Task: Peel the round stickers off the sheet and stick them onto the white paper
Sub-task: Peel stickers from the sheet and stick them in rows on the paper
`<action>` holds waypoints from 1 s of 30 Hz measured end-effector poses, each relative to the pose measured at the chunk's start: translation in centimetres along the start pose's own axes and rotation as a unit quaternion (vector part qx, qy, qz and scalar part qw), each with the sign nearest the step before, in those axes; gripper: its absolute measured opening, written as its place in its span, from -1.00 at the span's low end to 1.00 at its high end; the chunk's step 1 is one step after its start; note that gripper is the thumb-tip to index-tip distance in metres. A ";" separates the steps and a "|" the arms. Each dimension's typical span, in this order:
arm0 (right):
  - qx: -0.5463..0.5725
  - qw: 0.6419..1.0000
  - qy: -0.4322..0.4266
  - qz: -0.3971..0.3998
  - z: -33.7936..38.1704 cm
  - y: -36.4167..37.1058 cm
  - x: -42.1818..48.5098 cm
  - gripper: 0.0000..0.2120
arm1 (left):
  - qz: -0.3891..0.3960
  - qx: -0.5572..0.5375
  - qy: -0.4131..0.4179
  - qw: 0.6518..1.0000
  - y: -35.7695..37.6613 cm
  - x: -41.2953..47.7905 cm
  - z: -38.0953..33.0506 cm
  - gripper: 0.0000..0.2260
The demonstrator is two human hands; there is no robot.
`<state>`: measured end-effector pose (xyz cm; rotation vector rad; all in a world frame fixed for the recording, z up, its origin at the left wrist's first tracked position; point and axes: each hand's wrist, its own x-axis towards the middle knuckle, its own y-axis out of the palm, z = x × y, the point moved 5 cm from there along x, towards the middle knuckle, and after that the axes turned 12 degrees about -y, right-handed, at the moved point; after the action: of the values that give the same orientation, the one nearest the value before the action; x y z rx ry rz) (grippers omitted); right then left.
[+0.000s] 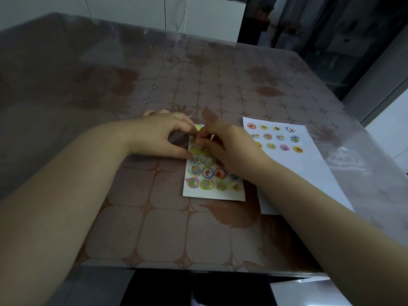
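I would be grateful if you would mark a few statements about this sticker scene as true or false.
1. The white paper lies to the right of the sticker sheet. True.
2. The white paper bears nothing yet. False: three rows of placed stickers sit at its far end.
3. The left hand and the right hand are both at the sheet's far half. True.
4. The sheet's nearest rows are bare. False: unpeeled stickers fill them; the bare spots are farther up, by the hands.
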<state>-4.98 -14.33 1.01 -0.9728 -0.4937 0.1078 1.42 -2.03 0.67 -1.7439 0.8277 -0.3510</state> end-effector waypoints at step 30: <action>-0.099 0.993 0.048 -0.043 -5.0 -6.7 -7.4 -0.93 | -0.041 0.003 0.011 0.999 0.5 0.5 0.2 -0.50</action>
<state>-10.14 -24.18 1.54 -1.1444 -0.4635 -0.0662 1.68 -2.26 0.04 -1.7754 0.7712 -0.4266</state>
